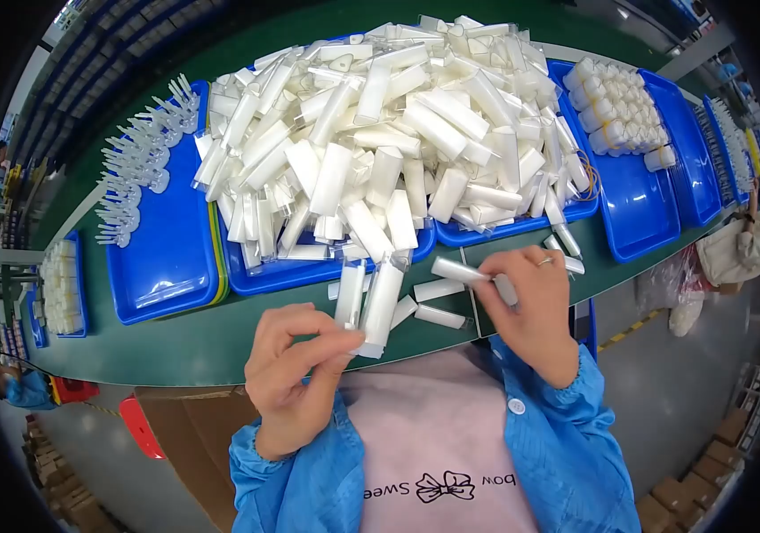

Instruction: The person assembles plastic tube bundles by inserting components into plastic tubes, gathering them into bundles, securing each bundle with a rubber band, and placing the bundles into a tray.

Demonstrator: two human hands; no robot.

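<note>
My left hand (300, 369) is closed, thumb and fingertips pinching the lower end of a white tube in a clear wrapper (384, 302). Another wrapped tube (350, 298) stands close beside it. On the other side, my right hand (529, 306) is closed on a short white tube (456, 270), gripped at one end by thumb and fingers. Several loose tubes (439, 290) lie on the green table between my hands. Just beyond rises a large heap of white wrapped tubes (389, 133), overflowing its blue trays (287, 280).
At the left, a blue tray (162, 298) holds rows of clear stemmed plastic parts (149, 142). To the right, another blue tray (636, 233) holds white cylindrical pieces (616, 102). The green table's (176, 355) edge runs before me. A red stool (138, 428) stands below left.
</note>
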